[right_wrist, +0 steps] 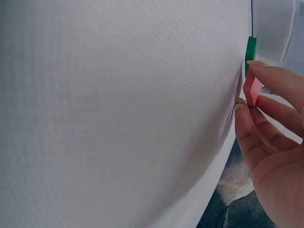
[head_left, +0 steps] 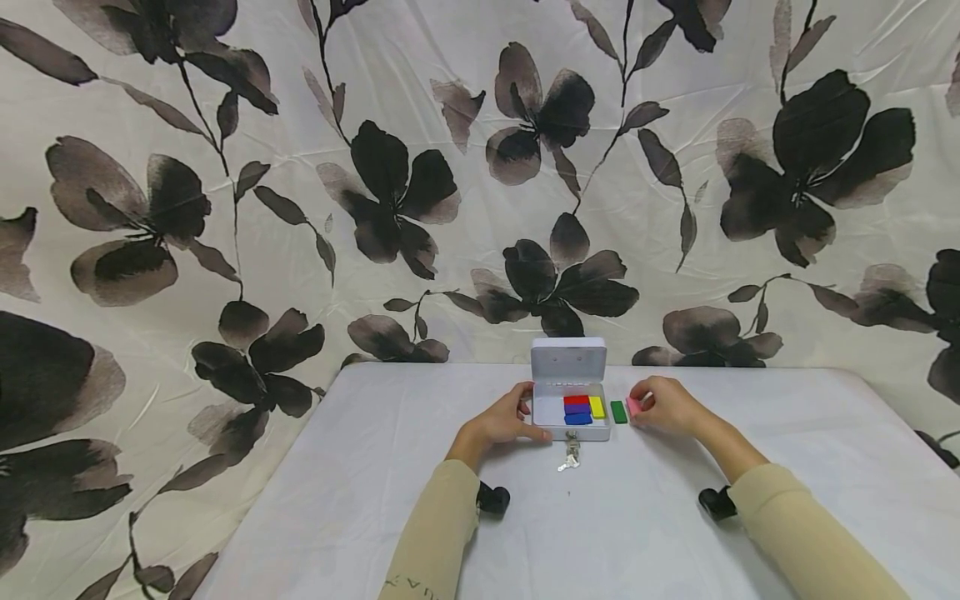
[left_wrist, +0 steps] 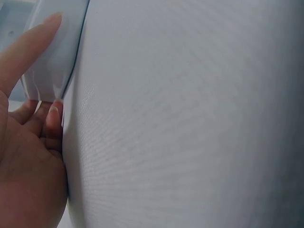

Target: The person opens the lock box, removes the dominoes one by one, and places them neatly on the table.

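A small white metal cash box (head_left: 553, 408) stands on the table with its lid (head_left: 568, 363) raised. Inside it, toward the right, lie flat blocks: a red block (head_left: 576, 400), a purple block (head_left: 577, 409), a blue block (head_left: 577, 419) and a yellow block (head_left: 597, 407). My left hand (head_left: 510, 418) holds the box at its left end, thumb along the front wall, fingers at the side. Just right of the box is a green block (head_left: 618, 412). Beside it, my right hand (head_left: 667, 407) pinches a pink block (right_wrist: 252, 89) between thumb and fingers.
A bunch of keys (head_left: 572, 452) hangs at the box's front and lies on the white tablecloth (head_left: 600, 533). Behind the table's far edge hangs a floral cloth (head_left: 465, 192). Dark wrist-worn devices sit below both hands.
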`<state>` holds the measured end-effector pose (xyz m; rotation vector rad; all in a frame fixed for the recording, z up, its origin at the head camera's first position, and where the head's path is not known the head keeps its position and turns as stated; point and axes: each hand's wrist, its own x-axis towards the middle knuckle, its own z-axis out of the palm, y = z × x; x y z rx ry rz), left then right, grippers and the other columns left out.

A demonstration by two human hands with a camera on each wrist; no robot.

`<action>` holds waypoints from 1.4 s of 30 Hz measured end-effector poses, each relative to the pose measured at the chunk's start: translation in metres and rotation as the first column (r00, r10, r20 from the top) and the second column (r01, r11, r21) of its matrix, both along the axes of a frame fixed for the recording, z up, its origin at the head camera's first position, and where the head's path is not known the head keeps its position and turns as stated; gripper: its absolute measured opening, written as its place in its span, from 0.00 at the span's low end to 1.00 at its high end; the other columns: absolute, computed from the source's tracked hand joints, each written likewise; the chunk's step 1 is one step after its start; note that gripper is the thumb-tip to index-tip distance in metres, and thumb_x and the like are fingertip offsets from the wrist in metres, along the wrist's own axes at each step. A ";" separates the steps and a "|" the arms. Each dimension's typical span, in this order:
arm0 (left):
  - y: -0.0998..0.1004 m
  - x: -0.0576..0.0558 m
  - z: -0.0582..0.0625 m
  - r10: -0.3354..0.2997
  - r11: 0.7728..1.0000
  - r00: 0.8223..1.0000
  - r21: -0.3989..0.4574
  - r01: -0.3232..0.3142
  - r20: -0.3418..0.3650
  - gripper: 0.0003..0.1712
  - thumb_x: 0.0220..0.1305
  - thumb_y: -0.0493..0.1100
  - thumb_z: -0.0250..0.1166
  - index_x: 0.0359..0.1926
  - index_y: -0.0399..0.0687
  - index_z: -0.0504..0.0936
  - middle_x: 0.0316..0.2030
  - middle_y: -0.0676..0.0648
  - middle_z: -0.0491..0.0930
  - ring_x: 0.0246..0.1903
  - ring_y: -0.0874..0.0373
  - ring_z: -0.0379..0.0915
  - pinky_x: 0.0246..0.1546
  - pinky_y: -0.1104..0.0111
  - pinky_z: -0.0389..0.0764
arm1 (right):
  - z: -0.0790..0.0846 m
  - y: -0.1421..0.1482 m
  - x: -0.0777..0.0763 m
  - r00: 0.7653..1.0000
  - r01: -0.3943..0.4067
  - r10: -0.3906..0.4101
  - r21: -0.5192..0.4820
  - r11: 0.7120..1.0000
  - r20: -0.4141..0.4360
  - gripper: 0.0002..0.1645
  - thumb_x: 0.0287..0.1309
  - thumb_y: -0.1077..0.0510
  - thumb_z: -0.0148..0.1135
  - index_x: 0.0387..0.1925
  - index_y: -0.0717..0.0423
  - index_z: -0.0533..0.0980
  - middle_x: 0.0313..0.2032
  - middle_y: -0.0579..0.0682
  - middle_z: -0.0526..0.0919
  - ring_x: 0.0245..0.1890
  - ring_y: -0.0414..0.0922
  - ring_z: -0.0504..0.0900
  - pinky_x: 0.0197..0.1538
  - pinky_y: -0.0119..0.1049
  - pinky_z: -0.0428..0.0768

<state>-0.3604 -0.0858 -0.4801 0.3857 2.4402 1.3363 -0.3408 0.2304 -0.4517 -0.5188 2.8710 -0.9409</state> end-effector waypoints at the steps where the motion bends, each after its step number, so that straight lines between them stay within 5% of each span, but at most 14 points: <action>1: 0.000 0.000 0.000 0.000 1.000 1.000 0.001 0.000 -0.001 0.56 0.52 0.48 0.82 0.77 0.50 0.59 0.50 0.46 0.71 0.52 0.52 0.65 0.57 0.58 0.71 | 0.000 0.000 -0.001 1.000 -0.004 0.004 0.001 1.000 -0.001 0.23 0.53 0.65 0.75 0.49 0.73 0.79 0.42 0.61 0.83 0.38 0.50 0.80 0.47 0.47 0.80; 42: -0.001 -0.001 0.001 -0.010 1.000 1.000 0.029 0.010 0.005 0.56 0.50 0.46 0.83 0.75 0.50 0.60 0.48 0.45 0.70 0.51 0.52 0.64 0.52 0.60 0.67 | -0.001 0.001 -0.008 0.998 -0.029 0.027 0.034 0.999 0.062 0.24 0.56 0.63 0.74 0.51 0.74 0.79 0.38 0.57 0.83 0.39 0.50 0.79 0.48 0.50 0.79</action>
